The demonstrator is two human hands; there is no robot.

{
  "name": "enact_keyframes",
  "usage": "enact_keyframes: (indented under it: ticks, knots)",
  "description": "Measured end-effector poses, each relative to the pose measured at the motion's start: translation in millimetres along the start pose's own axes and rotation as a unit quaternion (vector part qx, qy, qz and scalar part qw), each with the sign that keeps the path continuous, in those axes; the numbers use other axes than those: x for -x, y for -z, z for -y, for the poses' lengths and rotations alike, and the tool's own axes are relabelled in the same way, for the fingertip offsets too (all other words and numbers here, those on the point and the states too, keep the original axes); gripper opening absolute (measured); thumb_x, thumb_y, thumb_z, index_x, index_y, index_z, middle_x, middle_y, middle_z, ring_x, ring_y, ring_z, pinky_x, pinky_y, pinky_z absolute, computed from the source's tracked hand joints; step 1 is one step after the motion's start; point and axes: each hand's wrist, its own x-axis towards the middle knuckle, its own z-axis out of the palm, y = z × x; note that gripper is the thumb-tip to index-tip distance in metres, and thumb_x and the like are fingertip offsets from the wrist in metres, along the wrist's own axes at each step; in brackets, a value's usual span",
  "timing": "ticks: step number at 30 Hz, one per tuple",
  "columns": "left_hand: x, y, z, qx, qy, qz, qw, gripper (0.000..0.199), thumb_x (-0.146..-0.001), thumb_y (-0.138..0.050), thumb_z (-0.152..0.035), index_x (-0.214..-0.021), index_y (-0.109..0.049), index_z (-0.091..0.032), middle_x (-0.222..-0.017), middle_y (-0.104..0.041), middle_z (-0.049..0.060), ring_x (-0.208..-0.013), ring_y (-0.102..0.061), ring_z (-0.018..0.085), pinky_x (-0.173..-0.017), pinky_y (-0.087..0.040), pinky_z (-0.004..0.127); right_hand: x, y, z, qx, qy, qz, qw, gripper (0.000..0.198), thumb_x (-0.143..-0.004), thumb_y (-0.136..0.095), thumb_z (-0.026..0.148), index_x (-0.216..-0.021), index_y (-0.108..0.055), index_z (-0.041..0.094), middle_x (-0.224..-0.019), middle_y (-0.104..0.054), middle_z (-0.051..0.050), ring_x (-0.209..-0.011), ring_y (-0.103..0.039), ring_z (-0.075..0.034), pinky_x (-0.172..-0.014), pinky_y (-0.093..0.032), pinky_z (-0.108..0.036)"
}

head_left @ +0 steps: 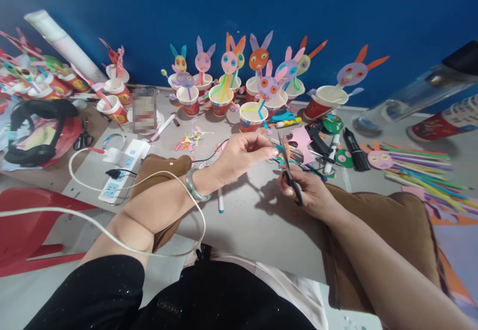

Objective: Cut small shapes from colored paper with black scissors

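Over the middle of the table, my left hand (pixel 242 158) pinches a small teal paper piece (pixel 278 149) between thumb and fingers. My right hand (pixel 308 190) is closed round the dark handles of a pair of scissors (pixel 287 165). Their blades point up and away, right beside the teal piece; whether they touch it I cannot tell. Below my left hand lies a white marker (pixel 220 200) with a blue end. Behind both hands stands a paper cup (pixel 253 117) bearing a purple rabbit face (pixel 268 87) with pink ears.
More rabbit-faced cups (pixel 220 102) line the blue wall. To the right lie a glue gun (pixel 317 141), a black marker (pixel 354 150) and colourful strips (pixel 421 165). Brown cushions (pixel 384 235) sit under my forearms. A white cable (pixel 149 254) crosses my left arm from a power strip (pixel 121 173).
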Motion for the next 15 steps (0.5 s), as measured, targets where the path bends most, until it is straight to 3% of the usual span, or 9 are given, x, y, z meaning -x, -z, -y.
enact_keyframes:
  ticks: [15]
  knots:
    - [-0.4,1.5,-0.2,-0.01,-0.006,-0.001,1.0,0.026,-0.074,-0.078,-0.037,-0.074,-0.066,-0.014,-0.07,-0.063,-0.001,-0.065,-0.054,0.007,-0.066,-0.044,0.025,0.6,0.5,-3.0,0.006,0.002,0.002,1.0,0.047,-0.083,-0.063,0.064,-0.063,-0.055,0.022,-0.065,-0.057,-0.003,-0.069,-0.054,-0.02,-0.068,-0.045,-0.035]
